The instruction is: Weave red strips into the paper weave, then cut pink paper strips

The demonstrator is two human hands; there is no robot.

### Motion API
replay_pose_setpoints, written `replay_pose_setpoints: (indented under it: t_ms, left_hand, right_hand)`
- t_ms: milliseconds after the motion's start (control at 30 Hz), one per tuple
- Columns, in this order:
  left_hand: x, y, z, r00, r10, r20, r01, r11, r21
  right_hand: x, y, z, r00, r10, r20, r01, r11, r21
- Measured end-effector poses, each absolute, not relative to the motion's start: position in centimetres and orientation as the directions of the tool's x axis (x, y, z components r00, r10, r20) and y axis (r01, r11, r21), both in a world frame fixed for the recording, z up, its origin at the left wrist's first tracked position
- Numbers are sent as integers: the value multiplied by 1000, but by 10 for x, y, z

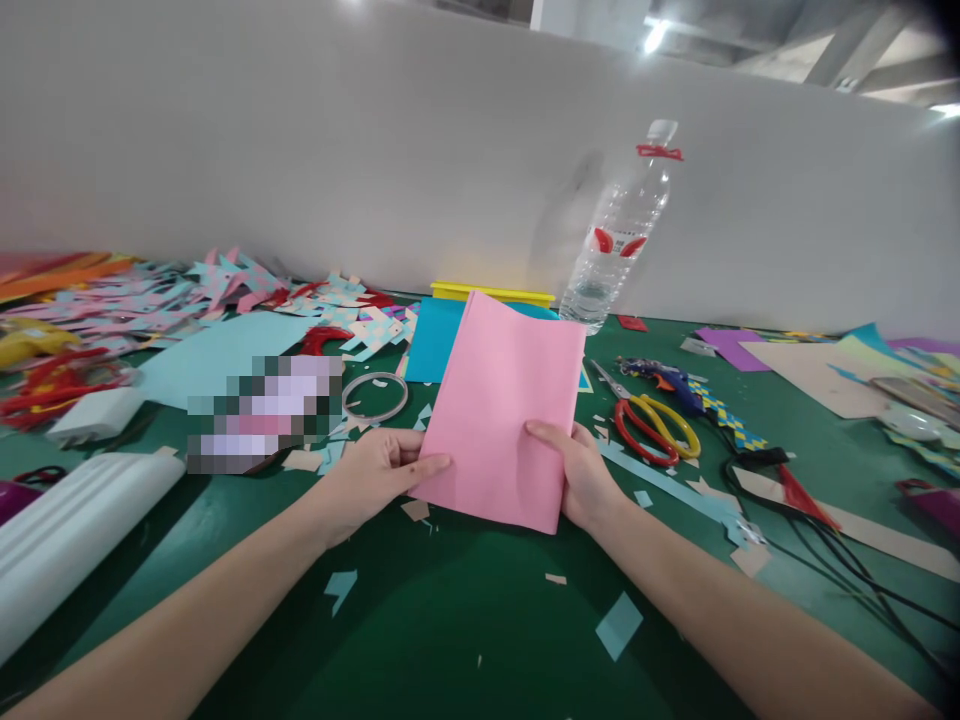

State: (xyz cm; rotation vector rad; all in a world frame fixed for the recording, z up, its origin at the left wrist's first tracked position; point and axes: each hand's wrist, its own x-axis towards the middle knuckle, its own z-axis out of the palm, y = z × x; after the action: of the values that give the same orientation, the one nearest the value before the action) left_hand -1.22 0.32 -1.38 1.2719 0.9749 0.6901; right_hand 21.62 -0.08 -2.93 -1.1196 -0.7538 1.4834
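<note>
I hold a pink sheet of paper [501, 410] upright-tilted over the green table [450, 620], one hand at each lower corner. My left hand [371, 478] pinches its lower left edge, fingers closed on the paper. My right hand [576, 475] grips the lower right edge, thumb on the front face. Behind the pink sheet lies a blue sheet [435, 338] and a yellow box edge [491, 293].
A clear plastic water bottle [619, 238] stands behind the sheet. Red and yellow scissors [651, 425] and black cables [825, 560] lie right. A tape ring [375, 396], paper scraps, woven paper pieces [225, 285] and a white ribbed object [67, 535] lie left. A grey wall backs the table.
</note>
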Motion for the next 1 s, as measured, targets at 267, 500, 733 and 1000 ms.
replay_pose_setpoints:
  t_ms: [267, 500, 733, 1000]
  left_hand:
    - [-16, 9, -16, 437, 876, -204, 153, 151, 977]
    - [-21, 18, -21, 363, 920, -148, 137, 104, 985]
    - [-23, 22, -23, 323, 935, -148, 154, 103, 983]
    - [-23, 26, -26, 311, 938, -152, 163, 105, 981]
  right_hand:
    - [215, -2, -28, -17, 985, -169, -342, -165, -925]
    - [211, -7, -25, -50, 998, -34, -144, -41, -989]
    - [211, -7, -21, -20, 998, -61, -118, -63, -991]
    - [211, -4, -22, -28, 998, -62, -146, -65, -987]
